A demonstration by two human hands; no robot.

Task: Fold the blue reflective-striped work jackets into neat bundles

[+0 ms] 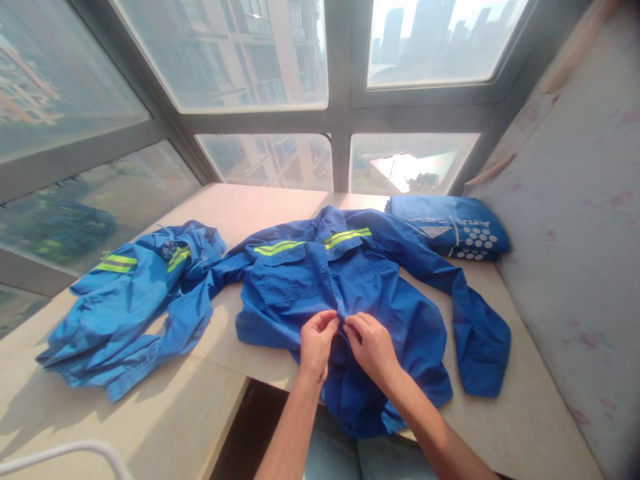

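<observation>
A blue work jacket (285, 283) with yellow-green reflective stripes lies front up, its collar toward the windows and its sleeves spread to both sides. The lower part hangs over the table's near edge. At the middle of the front opening, my left hand (319, 340) pinches the cloth edge between thumb and fingers. Close beside it, my right hand (369, 343) pinches the facing edge. Whatever small part lies between the fingertips is hidden. A button shows on the front strip higher up.
A second blue striped jacket (125, 313) lies crumpled at the left, touching the first one's sleeve. A folded blue bundle with white print (465, 230) sits at the back right. The pale table (220, 393) meets windows behind and a flowered wall (580, 267). A white cable (75, 450) curves at lower left.
</observation>
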